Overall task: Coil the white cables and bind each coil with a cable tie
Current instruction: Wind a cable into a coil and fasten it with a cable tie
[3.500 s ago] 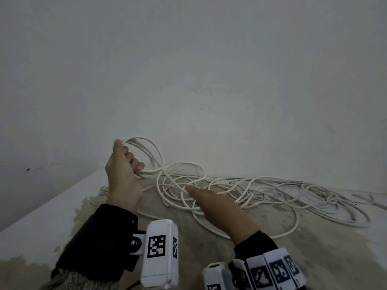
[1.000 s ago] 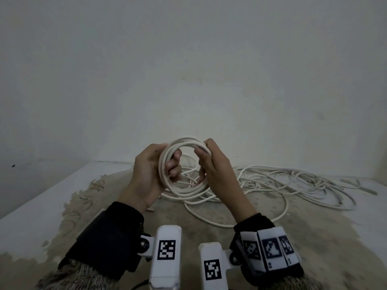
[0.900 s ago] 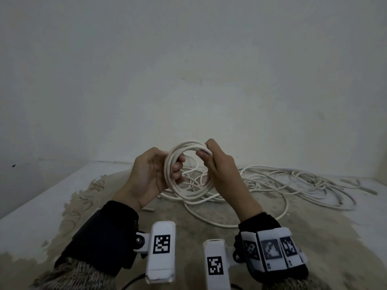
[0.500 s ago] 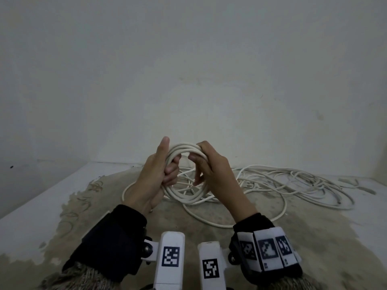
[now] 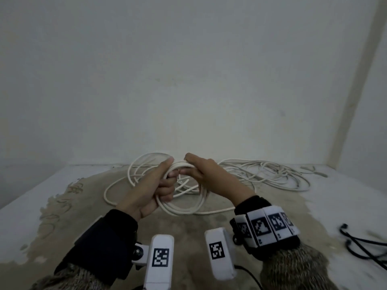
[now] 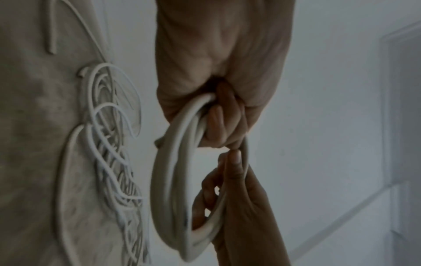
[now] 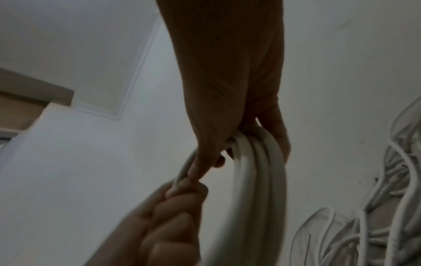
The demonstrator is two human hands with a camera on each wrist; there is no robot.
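Coil (image 5: 182,206) lowered, tipped flatter vs earlier; L hand (image 5: 150,189) fist-grips it; R hand (image 5: 206,174) pinches top strands.

A bare, unfurnished room, more like a home under repair than a workshop. Plain white walls (image 5: 188,70) meet in a corner at the far right. The floor (image 5: 188,231) is white with a large worn, stained patch. The right wrist view shows a moulded ceiling panel (image 7: 91,63).
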